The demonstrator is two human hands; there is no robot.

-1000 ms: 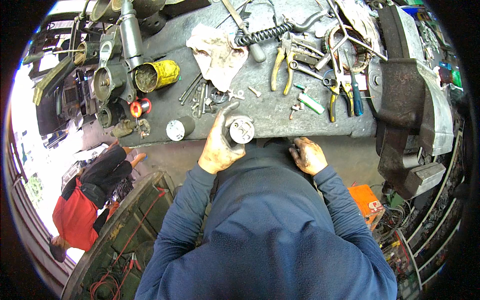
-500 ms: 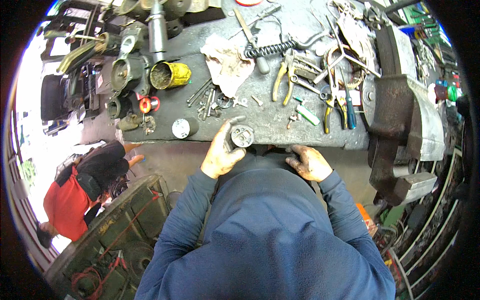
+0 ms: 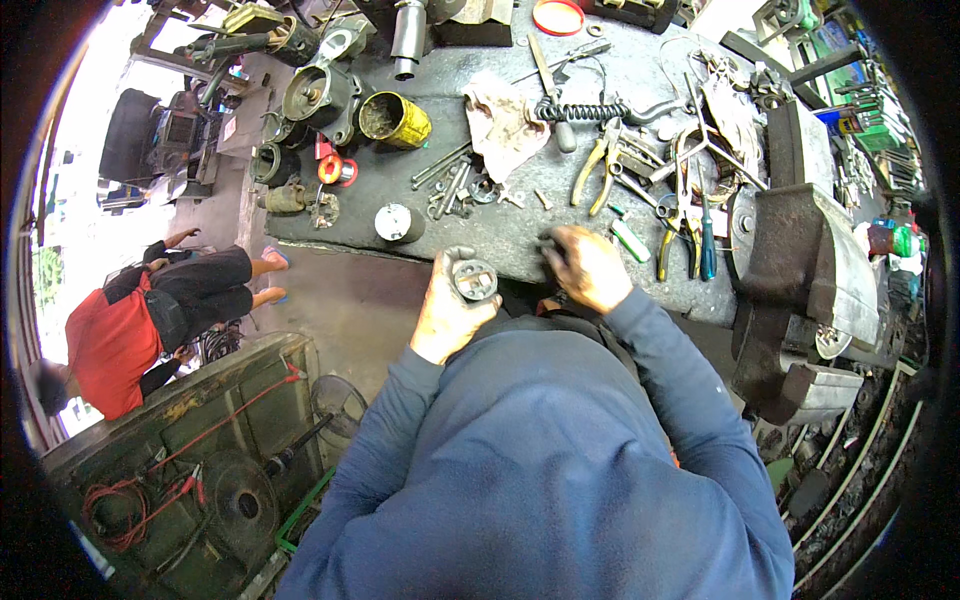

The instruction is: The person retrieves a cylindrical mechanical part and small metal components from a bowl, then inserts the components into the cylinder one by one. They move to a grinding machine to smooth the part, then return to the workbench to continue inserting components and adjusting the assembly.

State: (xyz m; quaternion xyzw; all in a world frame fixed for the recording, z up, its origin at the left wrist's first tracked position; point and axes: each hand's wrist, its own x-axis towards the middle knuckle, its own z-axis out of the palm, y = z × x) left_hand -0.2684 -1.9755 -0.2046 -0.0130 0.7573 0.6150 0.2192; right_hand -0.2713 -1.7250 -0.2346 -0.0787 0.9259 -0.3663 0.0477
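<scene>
My left hand (image 3: pixel 445 315) is closed round a small round metal part (image 3: pixel 475 281), held by its rim just off the bench's near edge. The part's upturned face shows recesses. My right hand (image 3: pixel 592 268) is over the bench's near edge, its dark fingertips bent together against the worktop. Anything between those fingers is hidden. Just right of it lies a green and white lighter-like tube (image 3: pixel 630 240). A white-topped cylinder (image 3: pixel 393 222) stands left of the held part. Several bolts (image 3: pixel 450 188) lie beyond, beside a dirty rag (image 3: pixel 505 125).
Pliers (image 3: pixel 598 170) and a blue screwdriver (image 3: pixel 708 240) lie at the right, before a large vise (image 3: pixel 800 240). A yellow can (image 3: pixel 395 120), metal housings (image 3: pixel 320 95) and a red spool (image 3: pixel 337 170) stand left. A person in red (image 3: pixel 120 340) is at the far left.
My right hand has risen from below the bench edge, up and left onto the worktop. My left hand still holds the round part, now slightly lower. The view has shifted.
</scene>
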